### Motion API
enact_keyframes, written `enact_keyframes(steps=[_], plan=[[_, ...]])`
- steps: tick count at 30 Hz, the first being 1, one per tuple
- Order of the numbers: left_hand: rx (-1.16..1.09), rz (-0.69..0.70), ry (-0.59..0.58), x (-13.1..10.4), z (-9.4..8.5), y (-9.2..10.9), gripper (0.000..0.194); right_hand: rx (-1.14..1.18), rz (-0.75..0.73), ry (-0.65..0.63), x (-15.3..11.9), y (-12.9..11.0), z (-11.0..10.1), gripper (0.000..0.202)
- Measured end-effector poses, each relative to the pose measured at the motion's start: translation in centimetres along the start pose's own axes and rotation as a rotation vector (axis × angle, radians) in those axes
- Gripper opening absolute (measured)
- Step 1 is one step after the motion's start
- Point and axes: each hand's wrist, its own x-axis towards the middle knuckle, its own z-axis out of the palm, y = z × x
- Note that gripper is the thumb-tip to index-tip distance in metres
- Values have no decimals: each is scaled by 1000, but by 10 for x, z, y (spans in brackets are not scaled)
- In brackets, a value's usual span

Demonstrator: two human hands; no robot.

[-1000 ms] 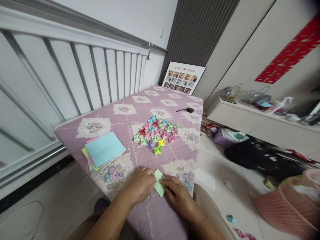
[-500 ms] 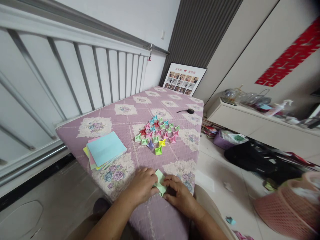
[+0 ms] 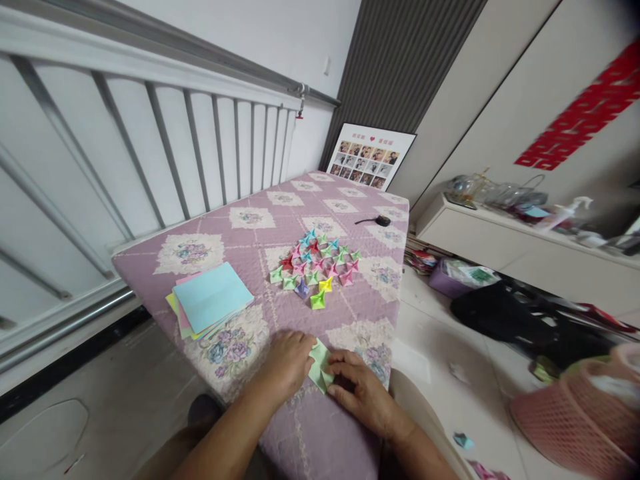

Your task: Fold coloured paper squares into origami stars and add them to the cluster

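Observation:
A pale green folded paper (image 3: 320,369) lies on the purple floral tablecloth (image 3: 320,440) near its front edge. My left hand (image 3: 289,361) rests at the paper's left side, its fingers curled onto that edge. At the right side my right hand (image 3: 356,385) holds the paper's edge between thumb and fingers. Beyond my hands stand several small folded paper shapes (image 3: 318,300) in green, pink, blue, red, yellow and purple. To the left is a stack of coloured square sheets (image 3: 213,298), light blue on top.
A small black object with a cord (image 3: 383,221) sits toward the table's far right. A radiator (image 3: 170,147) runs along the left, and a photo board (image 3: 367,157) leans behind the table. Pink baskets (image 3: 570,420) stand on the floor at right.
The green paper's visible outline has changed, its lower corner now lying flatter between my hands. My left hand's fingers have shifted slightly upward along its edge.

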Motion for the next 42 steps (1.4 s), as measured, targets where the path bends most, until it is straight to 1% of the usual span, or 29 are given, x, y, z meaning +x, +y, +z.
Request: enact_keyframes(steps=[3, 6, 7, 11, 15, 17, 19, 23, 28, 35, 38, 42], plan=[[5, -26, 26, 0, 1, 0, 18, -2, -11, 19, -1, 4, 3, 19], [19, 0, 46, 1, 1, 0, 7, -20, -21, 31, -3, 9, 6, 23], [27, 13, 44, 2, 1, 0, 7, -29, -21, 32, -3, 10, 7, 24], [74, 56, 9, 2, -2, -1, 14, -63, -7, 16, -5, 12, 8, 30], [28, 135, 6, -5, -9, -4, 11, -97, 1, 4, -5, 9, 8, 39], [-9, 175, 8, -8, -12, -6, 20, -108, 0, 10, -5, 8, 9, 40], [-23, 193, 2, -10, -14, -8, 25, -115, -3, 16, -3, 8, 10, 38], [-21, 209, -19, -8, -13, -11, 25, -126, -7, 3, -2, 11, 10, 41], [-20, 218, -19, -8, -13, -12, 26, -131, -16, -3, -2, 10, 10, 48], [30, 191, -16, -10, -14, -5, 41, -158, -9, -27, -1, 8, 11, 57], [35, 179, -16, -11, -13, -4, 42, -170, -5, -38, 0, 8, 11, 54], [51, 198, -19, -10, -13, -8, 35, -189, 1, -30, 1, 6, 10, 47]])
